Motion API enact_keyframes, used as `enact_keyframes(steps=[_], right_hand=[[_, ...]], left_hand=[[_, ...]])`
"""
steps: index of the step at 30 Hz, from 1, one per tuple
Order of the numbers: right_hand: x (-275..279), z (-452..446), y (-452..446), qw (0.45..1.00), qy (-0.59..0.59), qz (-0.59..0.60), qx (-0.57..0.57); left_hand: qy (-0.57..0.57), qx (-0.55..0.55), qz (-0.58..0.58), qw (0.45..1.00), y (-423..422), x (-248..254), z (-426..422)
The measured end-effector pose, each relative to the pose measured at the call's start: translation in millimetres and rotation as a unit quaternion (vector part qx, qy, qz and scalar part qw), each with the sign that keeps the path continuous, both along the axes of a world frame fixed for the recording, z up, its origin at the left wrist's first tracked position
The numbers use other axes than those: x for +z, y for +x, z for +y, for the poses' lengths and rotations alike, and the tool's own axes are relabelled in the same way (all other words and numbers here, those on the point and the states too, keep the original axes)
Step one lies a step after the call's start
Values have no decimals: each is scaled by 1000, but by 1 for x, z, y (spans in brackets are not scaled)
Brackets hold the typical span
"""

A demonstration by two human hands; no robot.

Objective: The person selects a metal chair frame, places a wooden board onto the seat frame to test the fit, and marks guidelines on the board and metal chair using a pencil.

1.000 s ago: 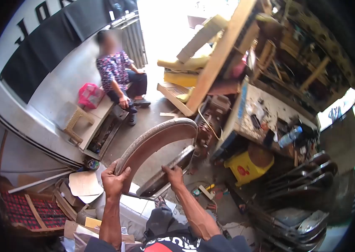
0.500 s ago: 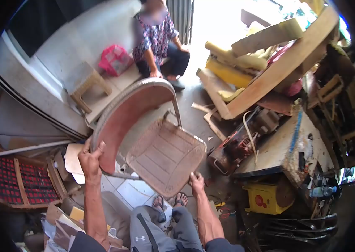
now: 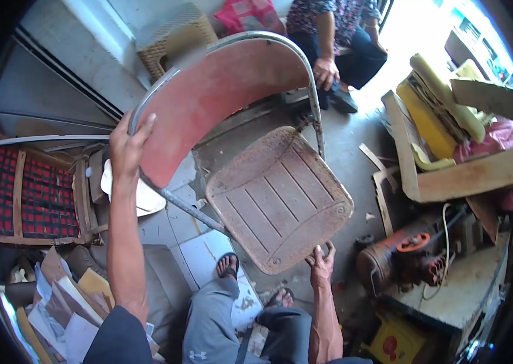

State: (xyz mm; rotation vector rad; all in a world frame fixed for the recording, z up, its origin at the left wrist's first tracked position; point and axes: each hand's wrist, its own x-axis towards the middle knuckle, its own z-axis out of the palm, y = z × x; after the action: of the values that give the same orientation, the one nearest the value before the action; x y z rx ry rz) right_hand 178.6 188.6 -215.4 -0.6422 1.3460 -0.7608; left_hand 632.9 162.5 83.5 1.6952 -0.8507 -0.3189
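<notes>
A worn metal chair (image 3: pixel 281 200) is held up in front of me, tilted. Its seat is rusty brown with pressed grooves, and its curved red backrest (image 3: pixel 220 91) sits inside a grey tube frame. My left hand (image 3: pixel 128 148) is closed around the frame at the left end of the backrest, thumb on the inner face. At the seat's near right corner, my right hand (image 3: pixel 321 265) grips the edge, its fingers partly hidden by the seat.
Another person (image 3: pixel 329 48) sits beyond the chair, near a woven stool (image 3: pixel 174 42) and a pink bag (image 3: pixel 249 15). At right are a wooden frame with yellow foam (image 3: pixel 438 115) and a reddish machine (image 3: pixel 402 255). Papers (image 3: pixel 68 297) and a red-black webbed frame (image 3: pixel 44 194) lie left.
My view has shifted, and the chair appears larger, with its seat farther right and higher. The backrest's inner face shows more fully. Both hands keep hold of the chair.
</notes>
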Motion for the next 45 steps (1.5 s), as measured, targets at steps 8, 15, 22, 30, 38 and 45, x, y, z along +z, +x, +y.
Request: enact_keyframes(steps=[8,15,22,30,38,45], right_hand=[[-22,-7,17,996,-76,52,14],[-28,-18,14,991,-114,-63,-30],[-57,-23,13,972,-127,-190,-48],[-35,68,-3,979,-84,-185,-35],[-19,103,-13,983,-74,-157,-66],[-11,100,-14,997,-80,-17,-12]], left_hand=[[-10,-9,-102,995,34,-36,-3],[-192,94,-204,955,-5,-107,16],[-288,42,-30,956,-39,-192,29],[-275,-44,-34,960,-37,-192,25],[-289,-137,-29,947,-55,-194,-29],[-292,-158,-5,943,-60,-193,-45]])
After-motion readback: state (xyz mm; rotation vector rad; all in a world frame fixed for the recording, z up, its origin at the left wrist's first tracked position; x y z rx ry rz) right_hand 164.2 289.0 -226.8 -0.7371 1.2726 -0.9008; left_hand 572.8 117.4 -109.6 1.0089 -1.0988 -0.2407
